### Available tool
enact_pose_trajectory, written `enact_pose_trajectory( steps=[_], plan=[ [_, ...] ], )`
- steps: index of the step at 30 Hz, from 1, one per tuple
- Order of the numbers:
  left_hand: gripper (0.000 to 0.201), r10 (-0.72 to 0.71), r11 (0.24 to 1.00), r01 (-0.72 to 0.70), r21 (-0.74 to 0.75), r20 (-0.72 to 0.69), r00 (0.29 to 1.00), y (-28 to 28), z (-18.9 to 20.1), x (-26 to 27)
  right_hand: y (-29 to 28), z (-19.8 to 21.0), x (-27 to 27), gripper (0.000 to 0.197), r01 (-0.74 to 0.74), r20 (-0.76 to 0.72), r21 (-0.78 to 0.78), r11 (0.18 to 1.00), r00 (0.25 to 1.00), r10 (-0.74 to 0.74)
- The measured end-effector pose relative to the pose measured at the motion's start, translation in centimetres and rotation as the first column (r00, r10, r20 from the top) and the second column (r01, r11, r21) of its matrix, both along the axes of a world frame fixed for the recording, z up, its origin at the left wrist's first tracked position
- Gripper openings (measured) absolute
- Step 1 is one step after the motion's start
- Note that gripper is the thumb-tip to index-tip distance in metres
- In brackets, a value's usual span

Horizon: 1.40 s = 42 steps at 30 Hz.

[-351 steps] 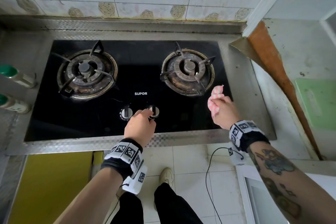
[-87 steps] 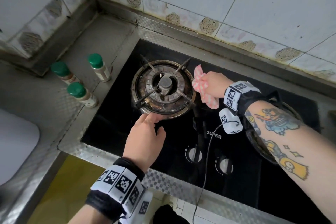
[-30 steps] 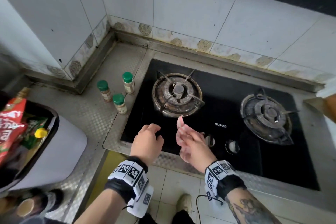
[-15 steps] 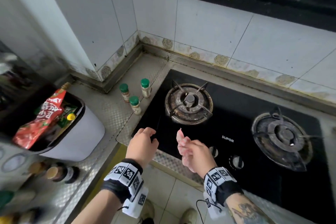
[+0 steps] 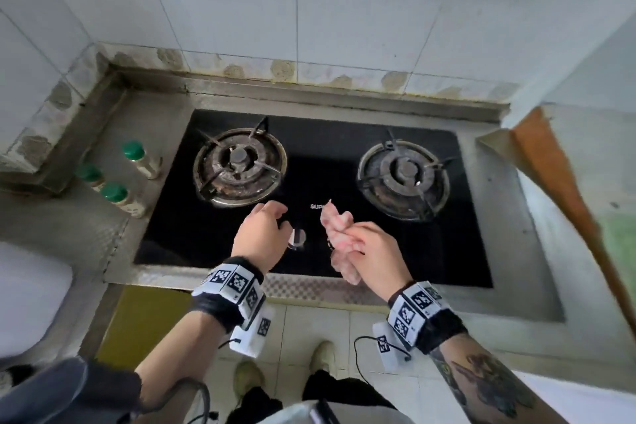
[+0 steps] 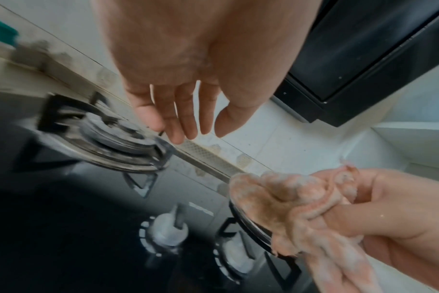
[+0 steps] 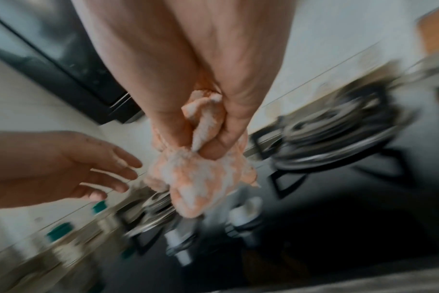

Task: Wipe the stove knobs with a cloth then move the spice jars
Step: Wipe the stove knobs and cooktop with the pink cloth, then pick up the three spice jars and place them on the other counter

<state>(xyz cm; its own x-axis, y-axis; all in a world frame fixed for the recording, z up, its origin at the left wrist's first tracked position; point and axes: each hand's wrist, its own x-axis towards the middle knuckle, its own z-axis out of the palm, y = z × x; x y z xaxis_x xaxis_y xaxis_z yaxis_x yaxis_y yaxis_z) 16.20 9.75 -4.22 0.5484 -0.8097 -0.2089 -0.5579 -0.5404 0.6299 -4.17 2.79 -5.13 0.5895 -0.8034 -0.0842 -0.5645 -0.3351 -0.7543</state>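
Note:
My right hand [image 5: 364, 248] grips a bunched pink and white cloth [image 5: 339, 234] above the black stove top [image 5: 344, 148], over where the right knob sits; that knob shows only in the left wrist view [image 6: 234, 255]. My left hand [image 5: 263, 231] hovers with loose fingers and holds nothing, just left of the left knob [image 5: 297, 238]. In the left wrist view the fingers [image 6: 180, 117] hang straight above the left knob [image 6: 167, 228], and the cloth [image 6: 296, 208] is at lower right. Three green-capped spice jars [image 5: 118, 179] stand on the steel counter left of the stove.
Two burners with pan supports, one left [image 5: 241, 165] and one right [image 5: 402, 179], sit behind the knobs. A white bin lid [image 5: 27, 303] lies at the lower left. An orange board [image 5: 557, 189] leans at the right. A black range hood [image 6: 368, 49] hangs overhead.
My view has swung right and now centres on the stove. Both hands have moved over the knobs. The right hand still holds the cloth, and the left is still empty.

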Motion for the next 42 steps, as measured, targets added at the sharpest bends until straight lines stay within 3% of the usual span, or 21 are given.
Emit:
enact_pose_trajectory(
  steps=[5,8,9,10,11,12,14,16,18,19,20,21,22,25,27,28,30,31,34,37,42],
  plan=[
    [0.033,-0.135,0.991,0.134,-0.019,-0.001,0.991,-3.8,-0.5,-5.2,-2.6,0.4,-8.8,0.017,0.261,0.065,0.078,0.962,0.962,-0.267],
    [0.033,-0.189,0.982,0.189,-0.018,-0.001,0.982,-5.2,-0.7,-7.6,-4.6,-0.5,-14.5,0.016,0.449,-0.016,0.11,0.887,0.893,-0.45],
    [0.033,-0.202,0.979,0.202,-0.013,0.001,0.979,-5.5,-0.8,-8.0,-5.6,-1.1,-16.5,0.02,0.454,-0.034,0.269,0.849,0.886,-0.463],
    [0.033,-0.214,0.977,0.214,-0.009,0.002,0.977,-5.7,-0.9,-8.3,-6.7,-2.0,-18.7,0.027,0.341,0.038,0.389,0.856,0.922,-0.385],
    [0.033,-0.223,0.975,0.223,-0.005,0.001,0.975,-6.0,-0.9,-8.6,-7.8,-2.8,-20.7,0.033,0.272,0.201,0.372,0.887,0.91,-0.363],
    [0.033,-0.23,0.973,0.23,-0.001,0.0,0.973,-6.2,-0.9,-8.8,-9.2,-4.2,-23.1,0.031,0.229,0.363,0.48,0.847,0.826,-0.43],
    [0.033,-0.241,0.971,0.241,0.004,0.002,0.971,-6.6,-0.8,-9.1,-10.6,-6.8,-26.4,0.015,0.134,0.422,0.683,0.718,0.73,-0.538],
    [0.033,-0.245,0.97,0.245,0.005,0.009,0.97,-7.0,-0.6,-9.5,-10.5,-5.9,-26.7,0.015,0.216,0.39,0.63,0.746,0.743,-0.544],
    [0.034,-0.243,0.97,0.242,0.016,0.012,0.97,-7.3,-0.4,-9.7,-10.7,-5.8,-24.7,0.014,0.245,0.283,0.622,0.743,0.815,-0.505],
    [0.034,-0.24,0.971,0.24,0.02,0.013,0.971,-7.4,-0.3,-9.8,-10.4,-5.4,-24.4,0.016,0.341,0.172,0.67,0.659,0.793,-0.585],
    [0.034,-0.239,0.971,0.239,0.024,0.015,0.971,-7.4,-0.3,-9.8,-10.3,-5.5,-24.0,0.016,0.456,0.115,0.616,0.642,0.755,-0.646],
    [0.034,-0.238,0.971,0.238,0.028,0.017,0.971,-7.5,-0.2,-9.7,-10.3,-5.8,-23.8,0.02,0.447,0.151,0.672,0.59,0.697,-0.701],
    [0.034,-0.238,0.971,0.237,0.031,0.019,0.971,-7.5,-0.2,-9.7,-10.4,-6.3,-23.7,0.029,0.422,0.182,0.682,0.598,0.694,-0.696],
    [0.033,-0.229,0.973,0.228,0.034,0.031,0.973,-7.4,-0.1,-9.2,-10.5,-7.1,-23.9,0.035,0.527,0.063,0.496,0.69,0.771,-0.634],
    [0.033,-0.216,0.976,0.215,0.033,0.034,0.976,-7.1,0.1,-8.7,-10.2,-6.2,-24.1,0.035,0.54,-0.189,0.232,0.809,0.841,-0.507],
    [0.033,-0.21,0.977,0.209,0.032,0.035,0.977,-6.9,0.3,-8.5,-10.1,-6.0,-24.3,0.041,0.492,-0.39,0.041,0.869,0.809,-0.44],
    [0.034,-0.195,0.981,0.194,0.027,0.03,0.98,-6.4,0.6,-7.8,-9.6,-5.8,-24.0,0.05,0.386,-0.624,-0.231,0.893,0.646,-0.44],
    [0.034,-0.188,0.982,0.188,0.02,0.026,0.982,-6.2,0.7,-7.4,-9.1,-5.1,-23.4,0.049,0.359,-0.644,-0.302,0.883,0.606,-0.467],
    [0.035,-0.151,0.988,0.151,0.008,0.022,0.988,-5.1,1.1,-5.5,-7.6,-2.8,-19.7,0.054,0.335,-0.601,-0.387,0.859,0.615,-0.51],
    [0.036,-0.123,0.992,0.123,0.008,0.017,0.992,-3.9,1.2,-3.3,-5.5,-1.1,-14.7,0.047,0.397,-0.427,-0.287,0.872,0.762,-0.488],
    [0.034,-0.02,0.999,0.02,-0.033,0.013,1.0,-0.6,1.0,1.5,-0.9,0.6,-4.6,0.035,0.21,-0.242,-0.188,0.96,0.937,-0.252]
  ],
)
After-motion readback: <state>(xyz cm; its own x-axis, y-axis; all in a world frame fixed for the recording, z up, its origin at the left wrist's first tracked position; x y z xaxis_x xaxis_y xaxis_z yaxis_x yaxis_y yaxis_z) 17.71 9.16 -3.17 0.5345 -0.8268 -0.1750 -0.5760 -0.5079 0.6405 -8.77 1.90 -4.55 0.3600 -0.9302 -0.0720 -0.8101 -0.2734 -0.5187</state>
